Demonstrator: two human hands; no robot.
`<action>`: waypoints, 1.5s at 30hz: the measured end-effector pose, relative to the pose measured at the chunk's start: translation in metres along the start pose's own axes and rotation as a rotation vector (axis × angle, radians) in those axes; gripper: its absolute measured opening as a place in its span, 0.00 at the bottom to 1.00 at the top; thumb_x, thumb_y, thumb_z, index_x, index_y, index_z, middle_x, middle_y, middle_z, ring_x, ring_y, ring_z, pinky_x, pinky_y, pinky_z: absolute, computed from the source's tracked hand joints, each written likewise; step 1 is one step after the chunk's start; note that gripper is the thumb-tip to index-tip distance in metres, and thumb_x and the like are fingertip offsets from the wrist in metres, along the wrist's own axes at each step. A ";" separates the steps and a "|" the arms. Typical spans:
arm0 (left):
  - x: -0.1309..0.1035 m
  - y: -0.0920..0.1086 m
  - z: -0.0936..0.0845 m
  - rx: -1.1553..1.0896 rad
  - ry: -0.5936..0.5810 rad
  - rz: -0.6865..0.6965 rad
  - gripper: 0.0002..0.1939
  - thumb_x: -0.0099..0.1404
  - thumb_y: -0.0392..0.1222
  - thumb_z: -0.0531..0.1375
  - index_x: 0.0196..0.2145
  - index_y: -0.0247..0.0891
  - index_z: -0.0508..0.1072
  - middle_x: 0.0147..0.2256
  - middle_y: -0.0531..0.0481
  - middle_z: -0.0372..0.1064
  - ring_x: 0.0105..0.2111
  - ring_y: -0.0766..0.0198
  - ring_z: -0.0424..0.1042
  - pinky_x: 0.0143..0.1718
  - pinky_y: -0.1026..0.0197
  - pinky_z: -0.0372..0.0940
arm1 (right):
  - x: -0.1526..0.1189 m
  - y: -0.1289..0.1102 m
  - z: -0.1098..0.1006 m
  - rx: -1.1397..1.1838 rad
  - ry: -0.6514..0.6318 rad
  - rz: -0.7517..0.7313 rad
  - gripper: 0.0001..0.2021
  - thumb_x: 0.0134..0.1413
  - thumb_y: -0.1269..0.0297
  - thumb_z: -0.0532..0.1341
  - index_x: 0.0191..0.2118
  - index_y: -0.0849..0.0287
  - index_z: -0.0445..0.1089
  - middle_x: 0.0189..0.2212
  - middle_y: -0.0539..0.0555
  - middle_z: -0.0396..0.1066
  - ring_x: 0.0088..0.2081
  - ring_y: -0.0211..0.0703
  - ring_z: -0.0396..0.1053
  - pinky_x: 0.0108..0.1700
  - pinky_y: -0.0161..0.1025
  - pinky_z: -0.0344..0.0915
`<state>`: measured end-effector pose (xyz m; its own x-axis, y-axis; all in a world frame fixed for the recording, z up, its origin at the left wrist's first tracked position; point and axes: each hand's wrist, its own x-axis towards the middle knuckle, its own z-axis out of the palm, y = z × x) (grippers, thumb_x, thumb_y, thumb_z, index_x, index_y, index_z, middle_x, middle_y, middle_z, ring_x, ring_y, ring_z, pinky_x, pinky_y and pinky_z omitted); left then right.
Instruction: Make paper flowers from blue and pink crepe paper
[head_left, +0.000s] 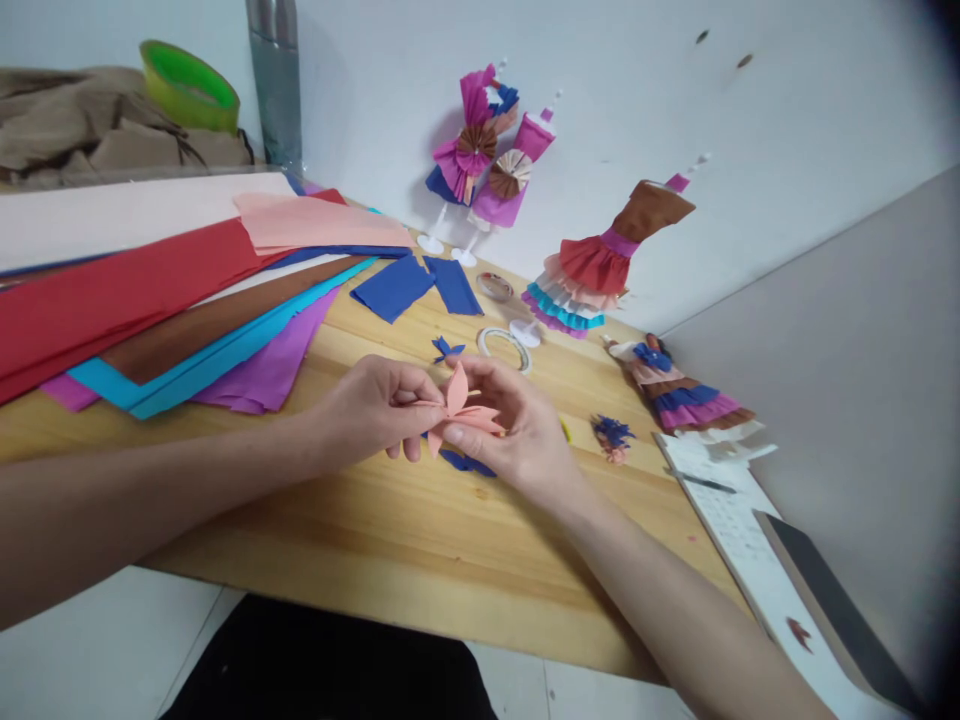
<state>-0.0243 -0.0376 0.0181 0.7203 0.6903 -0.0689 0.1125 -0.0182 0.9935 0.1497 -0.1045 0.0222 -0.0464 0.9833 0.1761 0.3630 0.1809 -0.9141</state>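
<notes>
A pink paper flower (pixel 459 392) with pointed petals is held up over the wooden table between both hands. My left hand (pixel 379 405) pinches it from the left, thumb against finger. My right hand (pixel 525 430) closes on its right petals, thumb in front and fingers curled behind. Beyond the hands lies a small blue paper flower (pixel 448 348). Blue paper petals (pixel 466 463) rest on the table below my hands, partly covered by the right one. Part of the pink flower's base is hidden by my fingers.
Coloured paper sheets (pixel 150 270) fan out at left, with blue paper pieces (pixel 394 288) beside them. Tape rolls (pixel 505 348) lie mid-table. Dress stands (pixel 600 260) line the wall. A blue flower bunch (pixel 613 432) and a white board (pixel 712 500) are right.
</notes>
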 end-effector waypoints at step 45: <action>0.003 -0.003 -0.003 -0.067 -0.063 -0.183 0.08 0.54 0.40 0.61 0.20 0.35 0.72 0.18 0.51 0.71 0.17 0.72 0.66 0.18 0.72 0.57 | -0.001 0.015 0.007 0.349 0.051 0.301 0.14 0.37 0.56 0.74 0.26 0.58 0.73 0.22 0.49 0.75 0.23 0.36 0.70 0.29 0.35 0.67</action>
<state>-0.0244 -0.0336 0.0156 0.7337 0.6310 -0.2519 0.2012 0.1524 0.9676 0.1490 -0.1031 0.0061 0.0621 0.9924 -0.1062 0.0183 -0.1075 -0.9940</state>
